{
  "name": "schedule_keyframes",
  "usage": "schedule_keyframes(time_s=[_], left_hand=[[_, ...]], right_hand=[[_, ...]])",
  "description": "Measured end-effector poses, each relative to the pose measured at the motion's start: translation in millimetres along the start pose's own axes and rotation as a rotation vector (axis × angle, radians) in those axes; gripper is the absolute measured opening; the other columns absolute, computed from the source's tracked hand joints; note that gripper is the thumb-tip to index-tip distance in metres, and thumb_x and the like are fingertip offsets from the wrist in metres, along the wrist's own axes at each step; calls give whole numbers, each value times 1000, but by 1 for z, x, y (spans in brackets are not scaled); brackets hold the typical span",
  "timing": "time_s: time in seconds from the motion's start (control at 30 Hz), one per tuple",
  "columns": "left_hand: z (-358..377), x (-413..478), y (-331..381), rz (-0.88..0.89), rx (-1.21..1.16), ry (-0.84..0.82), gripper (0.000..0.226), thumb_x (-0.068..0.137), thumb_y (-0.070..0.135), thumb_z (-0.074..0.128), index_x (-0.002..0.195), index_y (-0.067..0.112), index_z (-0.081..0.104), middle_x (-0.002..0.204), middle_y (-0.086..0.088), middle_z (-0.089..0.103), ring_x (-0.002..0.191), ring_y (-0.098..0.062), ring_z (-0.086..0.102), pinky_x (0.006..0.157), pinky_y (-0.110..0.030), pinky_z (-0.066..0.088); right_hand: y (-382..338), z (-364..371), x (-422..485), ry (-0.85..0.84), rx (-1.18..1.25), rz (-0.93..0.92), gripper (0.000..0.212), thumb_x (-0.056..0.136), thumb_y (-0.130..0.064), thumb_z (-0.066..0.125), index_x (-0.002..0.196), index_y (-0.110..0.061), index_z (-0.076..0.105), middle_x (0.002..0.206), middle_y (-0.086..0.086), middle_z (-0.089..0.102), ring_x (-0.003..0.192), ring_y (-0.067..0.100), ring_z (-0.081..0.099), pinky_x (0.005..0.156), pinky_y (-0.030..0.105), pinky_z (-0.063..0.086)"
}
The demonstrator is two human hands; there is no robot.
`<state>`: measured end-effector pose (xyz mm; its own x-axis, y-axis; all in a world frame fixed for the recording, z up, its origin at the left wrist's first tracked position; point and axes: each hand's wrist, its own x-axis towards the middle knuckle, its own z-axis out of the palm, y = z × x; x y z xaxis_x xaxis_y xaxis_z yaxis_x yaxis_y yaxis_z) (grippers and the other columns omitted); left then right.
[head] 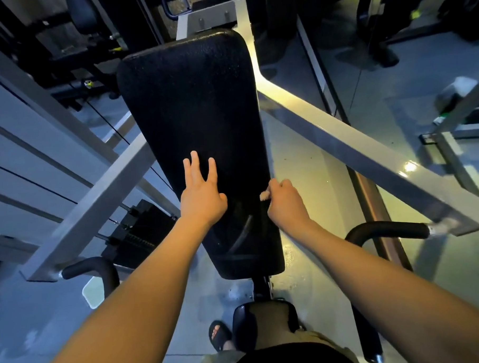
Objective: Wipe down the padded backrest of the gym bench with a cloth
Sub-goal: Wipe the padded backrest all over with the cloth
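Nearest to the camera, under the lower end of the long black padded backrest point(191, 101), is a small black seat pad point(243, 322). A foot in a black sandal point(219, 335) stands just left of it.

On the lower half of the backrest the left hand point(202, 194) lies flat. Its fingers are straight and spread, the palm presses on the vinyl, and it holds nothing. At the right edge of the backrest, about level with the left hand, the right hand point(286, 202) is clenched around a pale cloth point(264, 196). Only a small corner of the cloth shows out of the fist. Below this hand a dark fold lies on the pad, and I cannot tell if it is more cloth or a crease.

I judge that the wipe is only at its beginning, at the lower right edge. To do it well, the cloth should be opened so that more of it meets the pad. Then it should be pressed flat and drawn in long, overlapping strokes across the backrest and up to its far end. The rounded edges need a pass too. The left hand can steady the pad, but it must move aside when the cloth comes to its place.

The upper half of the backrest glints with fine specks, maybe moisture, maybe only grain. To the right of the backrest a pale grey metal beam point(341, 146) runs off diagonally.
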<state>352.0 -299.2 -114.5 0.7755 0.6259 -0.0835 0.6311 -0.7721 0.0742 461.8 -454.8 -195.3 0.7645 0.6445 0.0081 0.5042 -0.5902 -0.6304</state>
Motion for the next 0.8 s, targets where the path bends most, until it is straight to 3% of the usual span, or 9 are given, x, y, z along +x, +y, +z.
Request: schedule_keyframes(time_s=[0.1,0.17,0.3,0.43,0.5,0.57,0.63,0.7,0.8], left_hand=[[1,1,-1,8,9,0,87,94,27,56,161,24,-1,160,-4,-36,150,-29,-26,87,-34,55],[3,1,-2,10,15,3,88,94,27,56,161,24,-1,159,-4,-37,150,-30,-26,86,-35,55],[6,4,-3,20,9,3,91,93,29,58,160,24,-3,158,-3,-38,150,-31,-26,88,-34,54],[7,7,-4,32,-7,-26,94,90,31,59,161,23,-2,158,-3,-39,149,-31,-27,84,-28,48],[7,6,-5,34,-5,-29,94,90,31,59,161,23,-2,158,-3,-39,150,-31,-27,82,-27,46],[7,6,-5,38,1,-27,94,90,31,59,161,23,-3,157,-2,-40,150,-31,-26,82,-27,47],[8,8,-7,47,3,-19,95,90,32,60,160,24,-3,157,-2,-40,150,-32,-26,83,-28,49],[10,8,-7,50,1,-14,96,89,33,61,160,23,-3,157,-3,-40,150,-32,-26,83,-27,50],[14,9,-5,46,-11,4,97,88,36,61,161,21,-1,158,-5,-39,149,-34,-26,81,-24,44]], right_hand=[[-15,-35,26,278,204,32,13,98,-1,51,102,-12,54,107,10,55,91,27,56,76,32,42],[-20,-50,44,346,316,76,10,104,-9,49,111,-10,57,113,9,57,95,22,56,79,28,43],[-11,-22,51,213,441,138,32,109,-14,44,131,-18,66,116,3,62,93,7,57,79,9,40],[21,31,38,38,432,371,39,104,-6,47,137,-11,65,123,17,70,107,34,66,89,35,52],[34,41,30,-146,332,524,35,102,-7,50,131,-8,68,123,19,70,112,40,65,92,40,52],[38,42,28,-254,376,642,30,101,-11,54,127,-8,69,125,16,70,115,36,66,90,36,54],[30,35,36,-163,546,676,23,102,-15,55,116,-9,74,118,12,73,109,33,69,83,31,58],[18,28,50,33,703,631,25,104,-21,55,100,-9,77,105,11,76,94,31,72,82,40,62],[-5,7,56,163,755,482,24,107,-21,51,101,-20,74,98,-1,70,82,17,63,59,17,51]])
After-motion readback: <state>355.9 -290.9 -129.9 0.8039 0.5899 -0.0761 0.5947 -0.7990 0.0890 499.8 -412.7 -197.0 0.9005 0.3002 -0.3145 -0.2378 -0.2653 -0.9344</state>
